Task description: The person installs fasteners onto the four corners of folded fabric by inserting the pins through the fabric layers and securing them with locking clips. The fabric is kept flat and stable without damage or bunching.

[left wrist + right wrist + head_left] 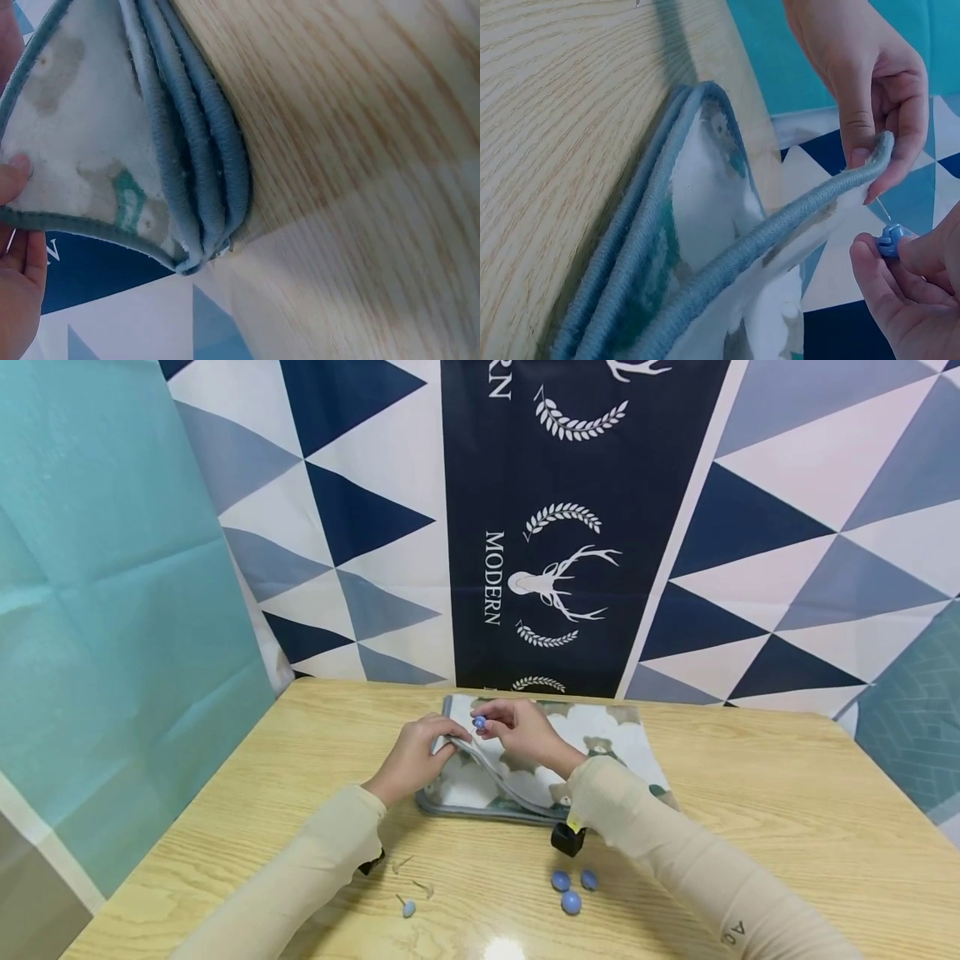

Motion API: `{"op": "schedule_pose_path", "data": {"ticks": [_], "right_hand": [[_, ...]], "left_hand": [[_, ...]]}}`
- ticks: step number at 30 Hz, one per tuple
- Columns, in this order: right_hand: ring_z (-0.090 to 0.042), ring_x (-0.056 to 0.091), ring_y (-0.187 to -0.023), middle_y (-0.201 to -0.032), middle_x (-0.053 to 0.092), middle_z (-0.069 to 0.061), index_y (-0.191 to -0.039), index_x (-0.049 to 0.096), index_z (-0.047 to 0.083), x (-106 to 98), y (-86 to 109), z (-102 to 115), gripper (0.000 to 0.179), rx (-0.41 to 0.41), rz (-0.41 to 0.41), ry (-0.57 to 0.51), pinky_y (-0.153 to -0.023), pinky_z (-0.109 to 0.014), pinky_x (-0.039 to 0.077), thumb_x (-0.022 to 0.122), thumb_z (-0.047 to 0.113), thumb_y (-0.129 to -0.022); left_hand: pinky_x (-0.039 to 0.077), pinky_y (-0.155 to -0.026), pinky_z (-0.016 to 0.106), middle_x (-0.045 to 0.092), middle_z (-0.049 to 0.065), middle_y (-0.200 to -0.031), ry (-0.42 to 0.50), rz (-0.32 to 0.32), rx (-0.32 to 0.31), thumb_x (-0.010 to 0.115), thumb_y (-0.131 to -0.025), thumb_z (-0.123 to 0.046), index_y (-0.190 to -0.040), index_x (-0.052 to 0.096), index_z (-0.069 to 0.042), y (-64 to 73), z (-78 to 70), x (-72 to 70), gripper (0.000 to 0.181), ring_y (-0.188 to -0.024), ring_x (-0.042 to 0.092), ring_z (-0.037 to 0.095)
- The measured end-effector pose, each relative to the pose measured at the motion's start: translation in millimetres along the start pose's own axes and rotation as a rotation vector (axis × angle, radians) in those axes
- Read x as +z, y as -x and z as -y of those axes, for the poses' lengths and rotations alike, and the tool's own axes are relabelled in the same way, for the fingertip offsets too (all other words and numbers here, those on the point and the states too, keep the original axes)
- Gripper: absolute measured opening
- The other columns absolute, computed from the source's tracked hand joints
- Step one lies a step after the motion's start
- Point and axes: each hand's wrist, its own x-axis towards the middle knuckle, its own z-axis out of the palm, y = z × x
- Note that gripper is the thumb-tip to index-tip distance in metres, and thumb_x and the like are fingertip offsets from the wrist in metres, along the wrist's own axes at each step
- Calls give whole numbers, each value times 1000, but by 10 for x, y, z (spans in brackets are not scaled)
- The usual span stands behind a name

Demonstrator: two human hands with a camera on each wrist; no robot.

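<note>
A folded bear-print blanket (611, 727) with grey-blue piping lies at the back of the table. Its upper layer is lifted at the left corner, where my left hand (418, 753) pinches the edge between thumb and fingers. Close beside that corner, my right hand (528, 732) pinches a small blue clip cap (890, 240) between thumb and fingertip. A thin metal pin (883, 208) shows between the cap and the left fingertips in the right wrist view. Underneath, the other folded layers (195, 142) stay stacked on the wood.
Three blue round caps (571, 902) lie on the wooden table (337, 727) near the right forearm. By the left forearm are a pale blue-headed pin (408, 909) and two small pale pins (425, 889). A patterned curtain (390, 527) hangs behind the table.
</note>
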Motion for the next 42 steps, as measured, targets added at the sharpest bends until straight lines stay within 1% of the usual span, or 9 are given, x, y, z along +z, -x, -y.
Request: {"op": "schedule_pose_path", "data": {"ticks": [6, 9, 16, 19, 22, 27, 31, 36, 42], "right_hand": [[-25, 73, -88, -110, 71, -21, -115, 66, -3, 5, 10, 15, 25, -15, -3, 1, -83, -34, 59, 55, -4, -93], [-24, 73, -88, -109, 71, -20, -113, 67, -2, 9, 16, 22, 24, -30, -10, 26, -81, -30, 59, 56, -3, -92], [-23, 72, -93, -109, 72, -16, -111, 70, 1, 1, 34, 58, 22, -75, -31, 93, -80, -29, 59, 62, 1, -91], [-23, 71, -94, -109, 72, -15, -111, 70, 2, -5, 42, 69, 22, -89, -37, 121, -79, -29, 59, 64, 3, -90], [-23, 71, -95, -108, 73, -15, -111, 70, 2, -13, 40, 71, 22, -91, -37, 123, -80, -29, 59, 65, 4, -89], [-23, 72, -93, -104, 74, -15, -110, 71, 2, -8, 54, 68, 23, -70, -35, 95, -79, -29, 59, 66, 6, -88], [-23, 73, -90, -101, 74, -16, -109, 71, 0, 25, 78, 58, 21, -84, -29, 90, -76, -27, 59, 66, 6, -89], [-21, 73, -86, -99, 75, -16, -108, 71, 0, 47, 100, 41, 20, -96, -28, 100, -73, -24, 59, 66, 5, -89], [-23, 73, -92, -105, 74, -16, -111, 70, 1, 13, 101, 79, 24, -91, -24, 118, -78, -28, 59, 67, 8, -89]], "left_hand": [[55, -89, 35, 73, 2, -94, -1, 3, -1, 67, -86, 1, -93, 74, -11, -13, -2, -8, 15, -99, 66, 17], [55, -91, 36, 73, 2, -95, 1, 15, -12, 67, -86, 0, -94, 74, -11, -19, 0, -7, 15, -100, 66, 17], [54, -92, 36, 72, 2, -97, 15, 16, -34, 67, -87, -2, -96, 74, -11, -20, -15, -24, 15, -101, 66, 17], [55, -91, 38, 73, 5, -98, 8, -10, -24, 67, -86, -1, -97, 73, -8, -22, -17, -27, 14, -101, 66, 20], [55, -90, 39, 73, 8, -97, -6, -62, -23, 70, -84, -2, -95, 73, -7, -23, -15, -28, 13, -99, 67, 22], [55, -89, 39, 73, 5, -95, -16, -135, -46, 74, -81, -5, -91, 72, -9, -9, -9, -24, 11, -97, 67, 21], [55, -86, 42, 73, 5, -92, -2, -146, -50, 75, -80, -5, -89, 73, -9, 5, 3, -9, 10, -94, 67, 21], [56, -85, 43, 73, 7, -90, 27, -131, -50, 75, -80, -4, -88, 73, -7, 9, 11, 5, 9, -92, 68, 21], [56, -85, 42, 73, 6, -90, 24, -132, -50, 75, -80, -4, -87, 73, -7, 13, -8, -16, 9, -92, 68, 21]]}}
